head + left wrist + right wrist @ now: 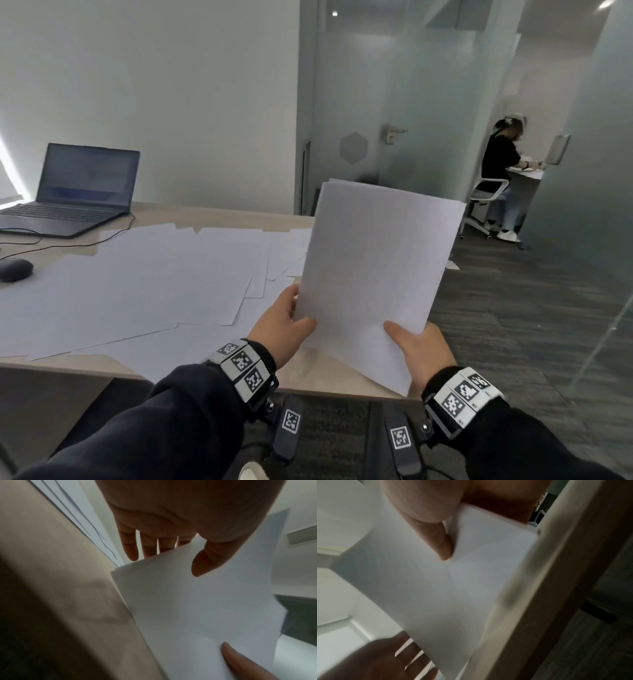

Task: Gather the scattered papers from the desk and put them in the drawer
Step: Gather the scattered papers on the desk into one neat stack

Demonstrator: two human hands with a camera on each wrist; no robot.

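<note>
I have a sheaf of white papers (373,274) lifted off the desk (219,214), tilted up over its near right corner. My left hand (281,330) pinches the sheaf's lower left edge, thumb on the face and fingers behind; my right hand (419,346) clamps the lower right corner the same way, thumb on top. Both grips are closed on the sheaf, and the wrist views confirm each thumb pressed against paper.

The top edges of the sheaf are stepped, so I judge the sheets are not yet squared. To do this step well, I would loosen both pinches slightly, tap the bottom edge on the desk near that corner, and let the sheets settle flush before adding more.

Many loose sheets (137,284) lie overlapped across the middle and near edge of the desk, reaching toward the mouse (15,269) at the left edge and the laptop (77,192) at the far left corner. They remain to be collected. No drawer shows in any view, so I cannot tell where it sits.
</note>
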